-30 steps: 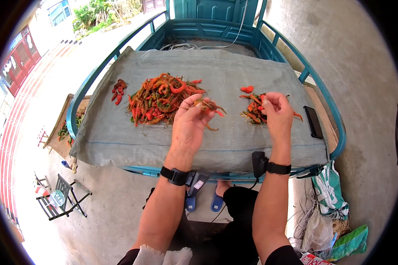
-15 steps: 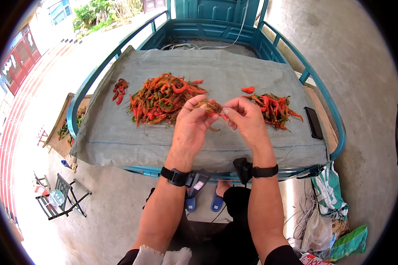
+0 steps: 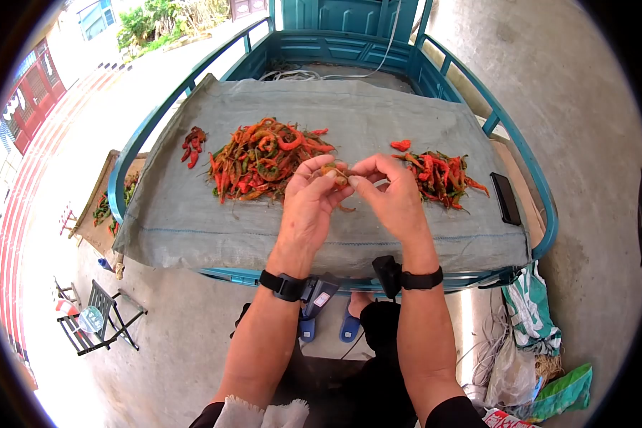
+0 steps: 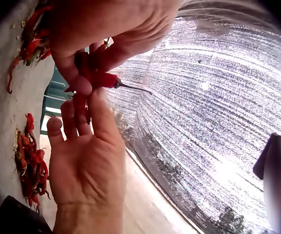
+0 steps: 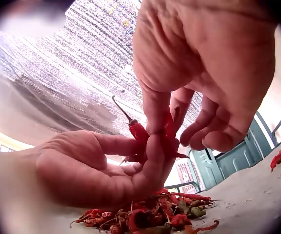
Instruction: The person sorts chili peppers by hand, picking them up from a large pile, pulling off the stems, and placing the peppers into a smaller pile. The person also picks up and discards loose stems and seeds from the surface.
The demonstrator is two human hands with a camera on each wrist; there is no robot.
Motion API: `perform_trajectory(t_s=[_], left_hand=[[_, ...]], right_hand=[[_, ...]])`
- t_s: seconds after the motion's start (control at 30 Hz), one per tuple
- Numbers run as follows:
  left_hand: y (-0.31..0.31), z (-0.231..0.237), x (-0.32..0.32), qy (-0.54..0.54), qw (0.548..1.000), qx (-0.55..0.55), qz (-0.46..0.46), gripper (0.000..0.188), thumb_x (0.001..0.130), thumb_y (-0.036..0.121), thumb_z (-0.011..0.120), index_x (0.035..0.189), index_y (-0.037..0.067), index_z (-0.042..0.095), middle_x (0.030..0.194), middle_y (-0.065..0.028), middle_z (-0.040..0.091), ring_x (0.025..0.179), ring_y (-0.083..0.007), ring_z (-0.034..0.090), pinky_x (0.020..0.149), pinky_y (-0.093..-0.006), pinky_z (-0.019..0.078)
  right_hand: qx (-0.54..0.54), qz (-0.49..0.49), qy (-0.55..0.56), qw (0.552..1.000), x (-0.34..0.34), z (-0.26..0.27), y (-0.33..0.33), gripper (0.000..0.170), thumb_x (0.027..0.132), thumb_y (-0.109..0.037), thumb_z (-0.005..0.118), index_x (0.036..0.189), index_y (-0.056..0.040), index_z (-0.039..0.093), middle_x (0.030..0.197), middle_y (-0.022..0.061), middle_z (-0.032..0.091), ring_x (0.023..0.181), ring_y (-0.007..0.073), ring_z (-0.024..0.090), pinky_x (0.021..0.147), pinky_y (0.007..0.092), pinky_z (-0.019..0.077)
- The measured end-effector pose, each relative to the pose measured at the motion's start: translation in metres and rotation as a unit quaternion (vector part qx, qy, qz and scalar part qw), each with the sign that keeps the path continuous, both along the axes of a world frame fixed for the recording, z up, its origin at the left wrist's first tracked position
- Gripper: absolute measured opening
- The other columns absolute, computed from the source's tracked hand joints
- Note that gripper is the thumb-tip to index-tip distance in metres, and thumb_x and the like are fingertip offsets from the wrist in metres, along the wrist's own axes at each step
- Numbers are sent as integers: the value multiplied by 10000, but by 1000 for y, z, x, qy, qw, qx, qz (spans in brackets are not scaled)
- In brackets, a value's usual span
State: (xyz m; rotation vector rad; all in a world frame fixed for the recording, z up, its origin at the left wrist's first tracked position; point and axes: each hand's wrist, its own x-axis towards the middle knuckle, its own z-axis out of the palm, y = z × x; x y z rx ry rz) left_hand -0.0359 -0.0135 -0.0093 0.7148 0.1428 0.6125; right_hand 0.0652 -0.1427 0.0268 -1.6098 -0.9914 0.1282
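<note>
My left hand [image 3: 308, 203], palm turned up, grips a few wrinkled chili peppers [image 4: 106, 80] between thumb and fingers. Thumb and fingertips of my right hand [image 3: 396, 200] meet them from the right and pinch at a pepper. One red chili [image 5: 138, 131] sticks out with a thin dark stem. Fingers cover much of the held peppers. Beyond the left hand lies a large heap of red, orange and greenish chilies [image 3: 257, 160]. A smaller chili pile [image 3: 444, 175] sits just right of the right hand.
Grey woven cloth [image 3: 364, 118] covers the teal cart bed with side rails [image 3: 510, 118]. A few dark red chilies [image 3: 192, 146] lie at the far left, one red piece [image 3: 401, 145] lies behind the right pile, and a black phone [image 3: 505, 197] rests at the right edge.
The right hand has come left from the smaller pile to the peppers in the left hand, and its fingers have closed in on them. The left hand has stayed nearly in place.
</note>
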Motion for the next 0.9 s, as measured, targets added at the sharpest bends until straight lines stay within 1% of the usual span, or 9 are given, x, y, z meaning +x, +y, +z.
perform_trajectory(t_s=[0.17,0.37,0.47,0.6,0.7,0.73,0.83,0.87,0.9], left_hand=[[-3,1,1,38,999,25,-19,297,1002,7,584,1298,25,560,1229,-160,684,1086,-264,706,898,-382,618],[-2,-2,2,50,998,11,-31,296,1005,4,585,1299,21,559,1234,-183,677,1117,-306,707,900,-389,618],[-3,-1,1,49,998,3,-28,293,1009,7,584,1300,26,559,1230,-183,677,1118,-313,706,909,-390,613],[-4,-1,1,51,999,6,-16,271,1024,42,605,1292,41,568,1208,-169,686,1112,-308,706,908,-379,605],[-3,-3,2,50,998,23,-15,244,1034,82,631,1271,50,587,1169,-145,700,1094,-295,710,888,-365,601],[-3,-4,2,51,998,25,-14,237,1036,95,637,1265,52,592,1155,-137,703,1088,-290,712,879,-360,599],[-3,-6,3,55,998,30,-10,224,1044,129,650,1250,54,605,1118,-116,711,1066,-274,717,857,-349,596],[-3,-6,3,57,998,31,-10,223,1046,137,651,1248,53,606,1109,-111,712,1055,-266,719,852,-346,595],[-4,-6,4,58,998,32,-10,222,1049,146,652,1245,53,608,1100,-105,713,1045,-259,720,846,-344,595]], right_hand=[[35,5,72,997,10,-8,-2,105,944,-113,722,977,-18,693,885,17,707,782,110,661,653,274,492],[124,1,276,953,15,-5,-8,93,955,-142,714,946,-51,697,834,7,690,702,83,611,567,246,435],[90,-62,256,961,24,-6,-14,107,953,-141,707,950,-34,697,817,10,679,691,85,599,583,253,453],[19,-208,79,975,49,-20,-27,121,951,-123,702,953,-2,694,804,31,689,673,106,606,622,280,493],[40,-248,57,966,66,-22,-41,101,975,-115,689,1004,-18,690,824,14,688,664,66,592,567,225,471],[28,-271,52,961,73,-20,-46,154,977,-106,685,1087,1,694,898,45,712,720,91,646,605,235,524],[113,-296,54,947,88,-23,-55,230,978,-92,682,1181,16,678,997,84,727,807,119,691,663,261,570],[105,-305,20,946,97,-30,-59,287,982,-81,676,1249,20,658,1064,111,729,871,138,706,714,285,593],[92,-314,-10,945,99,-31,-60,268,979,-85,675,1227,17,662,1059,109,733,871,149,707,714,291,588]])
